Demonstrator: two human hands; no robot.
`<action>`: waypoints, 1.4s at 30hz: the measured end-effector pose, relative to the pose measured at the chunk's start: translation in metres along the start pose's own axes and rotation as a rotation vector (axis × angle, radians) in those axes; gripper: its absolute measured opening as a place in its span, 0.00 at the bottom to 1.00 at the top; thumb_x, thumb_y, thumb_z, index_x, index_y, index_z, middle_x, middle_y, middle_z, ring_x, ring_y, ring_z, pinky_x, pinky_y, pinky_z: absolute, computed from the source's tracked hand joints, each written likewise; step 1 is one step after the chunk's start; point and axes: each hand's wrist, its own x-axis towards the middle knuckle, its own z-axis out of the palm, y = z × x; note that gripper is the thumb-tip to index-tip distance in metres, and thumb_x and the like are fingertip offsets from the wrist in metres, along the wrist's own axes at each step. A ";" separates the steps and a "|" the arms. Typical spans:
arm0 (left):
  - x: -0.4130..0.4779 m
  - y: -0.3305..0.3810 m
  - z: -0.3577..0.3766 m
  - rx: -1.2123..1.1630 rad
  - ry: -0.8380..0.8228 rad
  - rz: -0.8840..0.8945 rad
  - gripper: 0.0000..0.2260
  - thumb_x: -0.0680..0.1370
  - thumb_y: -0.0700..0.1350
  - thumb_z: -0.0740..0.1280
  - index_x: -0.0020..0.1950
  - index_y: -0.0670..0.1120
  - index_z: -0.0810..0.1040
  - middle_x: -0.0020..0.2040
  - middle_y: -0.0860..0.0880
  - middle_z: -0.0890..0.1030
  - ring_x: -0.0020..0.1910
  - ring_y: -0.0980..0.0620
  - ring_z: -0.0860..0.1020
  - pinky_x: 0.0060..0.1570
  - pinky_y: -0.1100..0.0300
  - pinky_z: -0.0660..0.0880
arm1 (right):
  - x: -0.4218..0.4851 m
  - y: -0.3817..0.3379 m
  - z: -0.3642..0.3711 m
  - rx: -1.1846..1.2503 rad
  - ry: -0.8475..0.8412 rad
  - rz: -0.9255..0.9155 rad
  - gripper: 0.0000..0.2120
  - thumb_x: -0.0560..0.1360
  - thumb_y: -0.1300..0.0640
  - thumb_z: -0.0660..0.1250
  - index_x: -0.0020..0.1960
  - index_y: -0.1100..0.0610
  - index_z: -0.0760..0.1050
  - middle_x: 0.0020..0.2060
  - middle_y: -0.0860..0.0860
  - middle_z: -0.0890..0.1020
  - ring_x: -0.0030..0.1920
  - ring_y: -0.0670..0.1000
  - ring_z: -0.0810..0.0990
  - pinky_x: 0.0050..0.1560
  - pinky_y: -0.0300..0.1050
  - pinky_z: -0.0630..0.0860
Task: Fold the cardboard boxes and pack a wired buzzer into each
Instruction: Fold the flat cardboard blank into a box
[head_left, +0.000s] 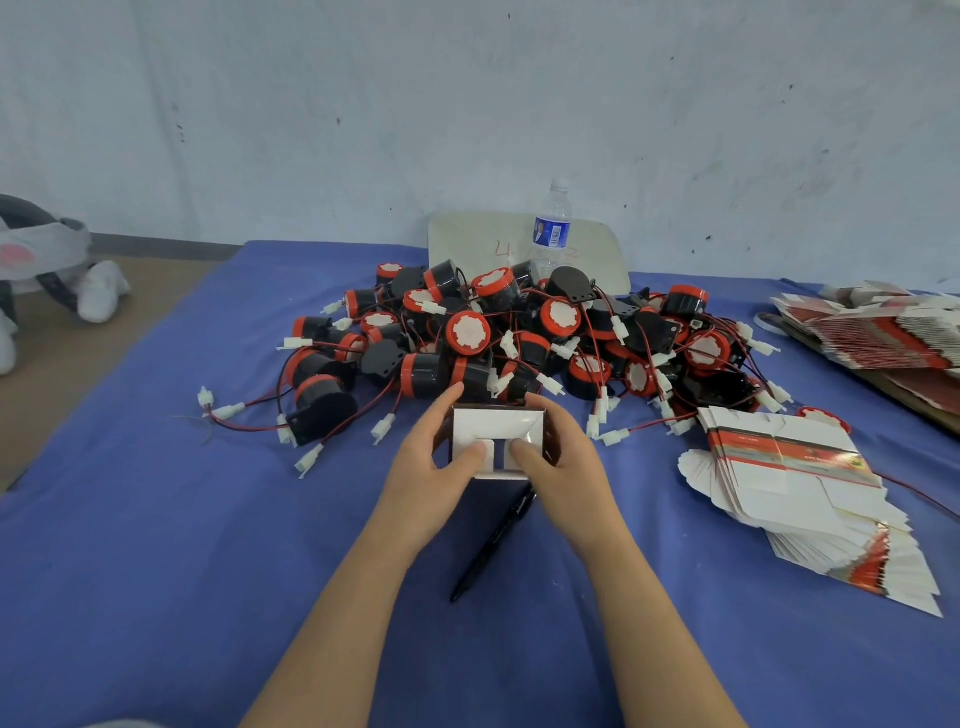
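A small white cardboard box (493, 427) is held just above the blue cloth in front of me, its white end flaps facing up. My left hand (431, 462) grips its left side with the thumb pressing a flap. My right hand (558, 457) grips the right side, its thumb on the other flap. Behind the box lies a big heap of black-and-red wired buzzers (519, 338) with white connectors. A fanned stack of flat, unfolded boxes (795, 483) lies to the right.
A black pen (493, 545) lies on the blue tablecloth (156, 545) between my forearms. A water bottle (551, 228) stands behind the heap against a pale board. More flat boxes (878, 332) are piled at the far right. Shoes sit on the floor at left.
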 end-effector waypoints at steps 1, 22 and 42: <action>0.000 0.001 -0.001 0.005 -0.016 0.016 0.26 0.78 0.39 0.65 0.67 0.65 0.66 0.69 0.61 0.68 0.63 0.67 0.69 0.56 0.73 0.71 | 0.000 -0.001 -0.001 0.032 -0.004 0.001 0.23 0.77 0.66 0.62 0.66 0.46 0.69 0.53 0.41 0.80 0.51 0.40 0.79 0.50 0.33 0.75; -0.001 0.004 -0.008 -0.080 0.128 -0.064 0.17 0.74 0.34 0.66 0.52 0.57 0.75 0.52 0.58 0.79 0.53 0.53 0.79 0.51 0.51 0.80 | -0.002 -0.005 -0.006 0.108 -0.263 -0.022 0.22 0.80 0.53 0.63 0.68 0.35 0.64 0.61 0.36 0.75 0.64 0.37 0.71 0.58 0.26 0.69; 0.001 -0.004 -0.004 0.138 0.009 0.052 0.23 0.77 0.39 0.65 0.67 0.61 0.68 0.67 0.58 0.69 0.65 0.60 0.69 0.64 0.64 0.69 | 0.000 -0.002 0.000 0.072 0.030 -0.019 0.18 0.76 0.67 0.64 0.58 0.47 0.74 0.50 0.43 0.82 0.52 0.43 0.80 0.50 0.34 0.75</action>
